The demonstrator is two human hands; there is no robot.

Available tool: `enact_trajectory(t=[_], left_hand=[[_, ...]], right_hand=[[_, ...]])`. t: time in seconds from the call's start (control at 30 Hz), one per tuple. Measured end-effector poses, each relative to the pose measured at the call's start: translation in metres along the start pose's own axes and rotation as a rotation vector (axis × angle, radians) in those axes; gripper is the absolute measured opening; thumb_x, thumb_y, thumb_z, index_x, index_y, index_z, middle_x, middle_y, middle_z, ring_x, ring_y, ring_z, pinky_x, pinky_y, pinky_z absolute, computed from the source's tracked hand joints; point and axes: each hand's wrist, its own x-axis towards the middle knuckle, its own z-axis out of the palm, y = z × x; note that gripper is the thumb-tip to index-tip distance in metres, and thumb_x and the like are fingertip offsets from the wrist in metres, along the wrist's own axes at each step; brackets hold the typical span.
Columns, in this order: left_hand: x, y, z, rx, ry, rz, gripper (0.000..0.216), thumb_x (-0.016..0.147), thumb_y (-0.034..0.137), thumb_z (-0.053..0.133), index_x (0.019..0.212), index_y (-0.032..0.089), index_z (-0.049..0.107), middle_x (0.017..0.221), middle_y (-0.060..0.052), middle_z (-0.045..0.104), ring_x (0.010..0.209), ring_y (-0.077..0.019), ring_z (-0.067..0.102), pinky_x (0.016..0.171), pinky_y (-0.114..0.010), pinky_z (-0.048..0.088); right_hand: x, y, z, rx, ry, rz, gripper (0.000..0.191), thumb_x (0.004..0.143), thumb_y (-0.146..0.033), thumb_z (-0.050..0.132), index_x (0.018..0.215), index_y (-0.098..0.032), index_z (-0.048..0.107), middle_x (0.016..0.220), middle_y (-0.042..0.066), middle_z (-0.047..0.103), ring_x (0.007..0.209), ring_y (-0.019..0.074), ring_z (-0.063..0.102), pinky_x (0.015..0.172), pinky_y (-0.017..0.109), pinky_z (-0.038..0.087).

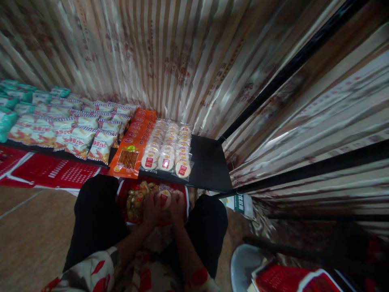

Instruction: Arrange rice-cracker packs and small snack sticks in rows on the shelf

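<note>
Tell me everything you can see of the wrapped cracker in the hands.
The wrapped cracker is round and pale, in a clear, shiny wrapper that looks like plastic, with a red label on its face. That face points up toward the camera. The left hand and right hand hold it from either side, right of some gold-wrapped pieces. Its underside is hidden.

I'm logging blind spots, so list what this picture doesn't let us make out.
In the head view:
Exact grip of the left hand and right hand on the round white plastic-wrapped cracker: dim, blurred.
Shiny gold-wrapped pieces: partly hidden by the left hand.
Teal plastic packets: cut off by the left edge.
Fine print on the white plastic snack packets: too small.
</note>
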Motion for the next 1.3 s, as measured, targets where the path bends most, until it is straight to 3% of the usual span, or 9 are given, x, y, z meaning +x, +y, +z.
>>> enact_trajectory(t=[0.27, 0.43, 0.63, 0.93, 1.3], left_hand=[[-0.008, 0.005, 0.003, -0.003, -0.025, 0.024, 0.025, 0.079, 0.029, 0.043, 0.093, 0.017, 0.061, 0.097, -0.010, 0.066, 0.093, -0.0220, 0.060, 0.089, -0.043, 0.047], [-0.007, 0.009, 0.005, -0.044, -0.085, -0.013, 0.027, 0.081, 0.032, 0.041, 0.091, 0.017, 0.060, 0.094, -0.010, 0.066, 0.090, -0.0217, 0.061, 0.087, -0.042, 0.047], [0.000, 0.027, -0.004, -0.052, -0.109, 0.001, 0.031, 0.081, 0.037, 0.037, 0.091, 0.017, 0.060, 0.095, -0.010, 0.066, 0.091, -0.0221, 0.061, 0.088, -0.043, 0.047], [0.011, 0.047, -0.018, -0.099, -0.031, 0.031, 0.033, 0.083, 0.030, 0.036, 0.104, 0.017, 0.057, 0.105, -0.010, 0.063, 0.099, -0.0217, 0.059, 0.092, -0.042, 0.046], [0.019, 0.045, -0.023, -0.048, 0.117, 0.071, 0.039, 0.086, 0.033, 0.036, 0.113, 0.015, 0.056, 0.111, -0.013, 0.060, 0.104, -0.0231, 0.057, 0.094, -0.043, 0.046]], right_hand=[[0.000, 0.006, -0.010, -0.056, 0.009, 0.036, 0.030, 0.076, -0.050, 0.047, 0.079, -0.022, 0.057, 0.079, 0.002, 0.065, 0.076, 0.0182, 0.059, 0.071, 0.028, 0.044], [-0.002, 0.001, -0.012, -0.015, -0.045, 0.047, 0.034, 0.077, -0.052, 0.046, 0.083, -0.021, 0.057, 0.076, 0.001, 0.063, 0.071, 0.0175, 0.058, 0.065, 0.028, 0.045], [-0.004, -0.018, -0.009, 0.053, -0.058, -0.064, 0.034, 0.080, -0.053, 0.046, 0.074, -0.021, 0.055, 0.065, -0.002, 0.057, 0.062, 0.0143, 0.053, 0.060, 0.025, 0.044], [-0.002, -0.046, -0.003, 0.154, -0.103, -0.162, 0.031, 0.080, -0.049, 0.050, 0.077, -0.020, 0.059, 0.069, -0.001, 0.060, 0.063, 0.0144, 0.053, 0.061, 0.025, 0.046], [0.003, -0.033, 0.003, 0.237, -0.119, -0.108, 0.035, 0.076, -0.048, 0.056, 0.091, -0.017, 0.062, 0.085, 0.006, 0.069, 0.076, 0.0190, 0.063, 0.070, 0.031, 0.051]])
